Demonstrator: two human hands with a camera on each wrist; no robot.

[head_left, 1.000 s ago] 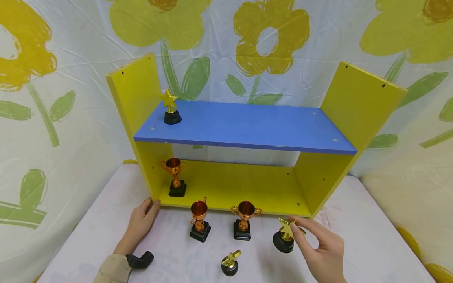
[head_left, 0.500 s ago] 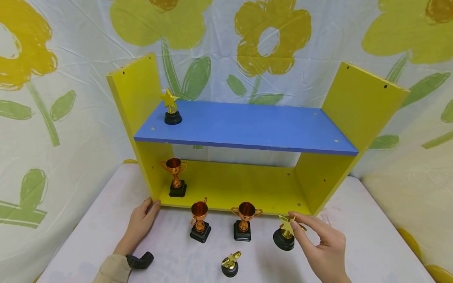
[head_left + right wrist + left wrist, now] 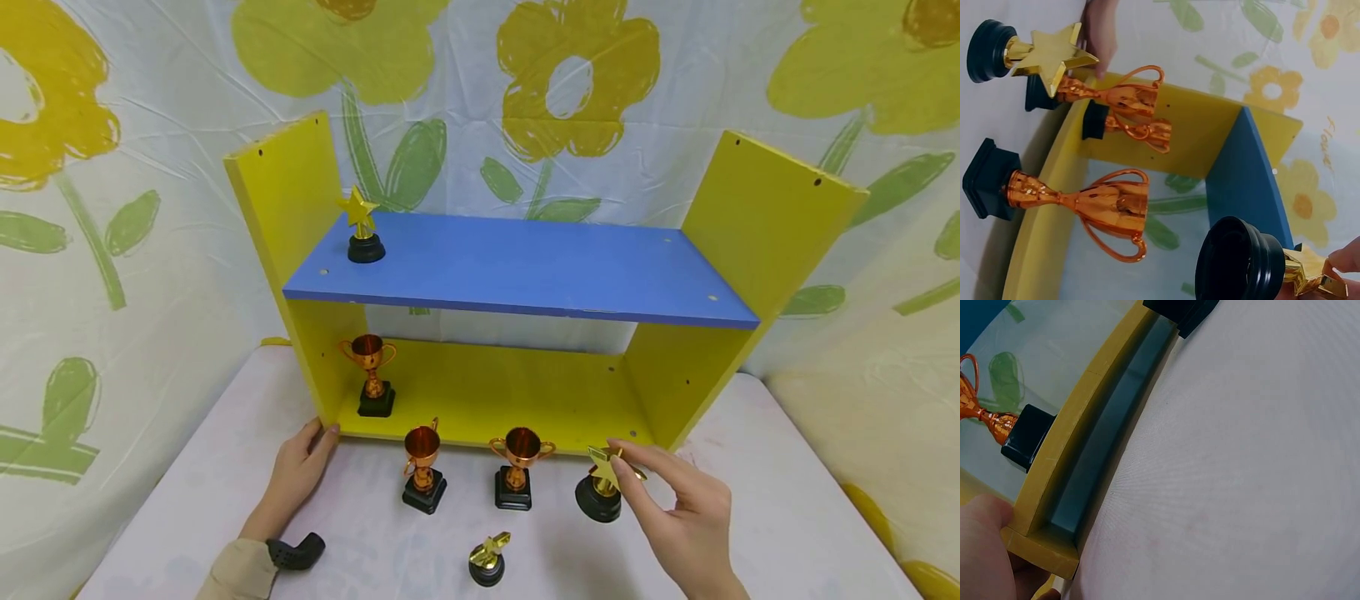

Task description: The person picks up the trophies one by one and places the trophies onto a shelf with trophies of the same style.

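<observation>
My right hand [image 3: 684, 517] pinches a gold star trophy [image 3: 604, 483] by its star between thumb and fingertips, in front of the shelf's lower right. Its round black base [image 3: 1238, 259] is tilted, with the underside facing the right wrist camera. My left hand [image 3: 296, 467] grips the front lower left corner of the yellow and blue shelf [image 3: 487, 392], thumb [image 3: 988, 512] at the edge in the left wrist view. Two copper cup trophies stand on the table before the shelf, one left [image 3: 423, 467], one mid [image 3: 517, 467]. Nearer me stands another gold star trophy [image 3: 488, 560].
On the lower board, at its left end, stands a copper cup trophy [image 3: 372, 375]. The blue upper board [image 3: 517, 267] bears a gold star trophy [image 3: 363, 225] at its left. Yellow side panels [image 3: 772, 217] rise above it. A flowered cloth [image 3: 465, 67] hangs behind.
My right hand has moved the pinched star trophy slightly up and toward the shelf. My left hand and the other trophies have stayed put.
</observation>
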